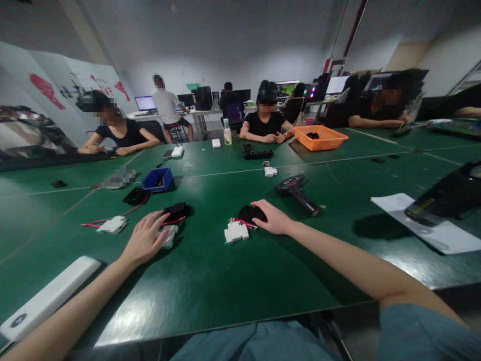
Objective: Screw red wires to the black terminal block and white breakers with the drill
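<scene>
At the far left edge of the green bench (pixel 210 281) lay a long white bar (pixel 48 296), and just past it a small white switch (pixel 112 224) trailing red wires. The left hand (pixel 145 240) lay open, fingers spread, its tips resting on a second white block (pixel 170 234), with a black housing (pixel 177 210) just behind it and a blue bin (pixel 158 179) farther back. Near the middle sat a third white block (pixel 236 232), just beside the black part (pixel 251 213) over which the right hand (pixel 272 218) was curled; whether it truly gripped that part could not be told. These pieces looked like light, stiff moulded plastic, a little slick, and best taken by the flat sides of the body, not by the thin wires, which would flex and tug. Right of that hand lay a power screwdriver (pixel 296 193), then sheets of paper (pixel 424 223), while other people sat along the far side
</scene>
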A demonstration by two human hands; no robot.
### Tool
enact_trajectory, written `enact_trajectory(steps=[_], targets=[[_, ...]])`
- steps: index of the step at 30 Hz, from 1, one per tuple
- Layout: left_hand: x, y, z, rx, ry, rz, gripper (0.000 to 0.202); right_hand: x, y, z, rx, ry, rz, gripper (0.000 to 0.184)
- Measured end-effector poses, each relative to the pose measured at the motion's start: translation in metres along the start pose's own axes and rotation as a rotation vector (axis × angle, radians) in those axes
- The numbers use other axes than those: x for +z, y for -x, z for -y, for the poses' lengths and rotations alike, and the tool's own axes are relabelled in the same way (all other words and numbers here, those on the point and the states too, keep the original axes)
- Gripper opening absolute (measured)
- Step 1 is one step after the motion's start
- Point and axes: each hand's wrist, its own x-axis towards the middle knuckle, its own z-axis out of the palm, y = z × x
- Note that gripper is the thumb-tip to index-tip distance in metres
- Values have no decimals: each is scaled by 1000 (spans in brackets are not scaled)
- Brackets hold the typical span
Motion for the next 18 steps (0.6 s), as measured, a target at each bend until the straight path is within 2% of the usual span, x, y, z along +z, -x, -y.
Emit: enact_trajectory(steps=[4, 8, 13, 18], targets=[[13, -8, 8, -67, 127, 98, 63, -1, 0, 0, -8, 4, 5, 52], [26, -34, 9, -42, 225, 134, 66, -1, -1, 0, -5, -1, 9, 52], [50, -83, -5, 21, 293, 132, 68, -1, -1, -1, -23, -3, 10, 48], [81, -143, -32, 51, 325, 121, 68, -2, -2, 0, -22, 16, 14, 47]])
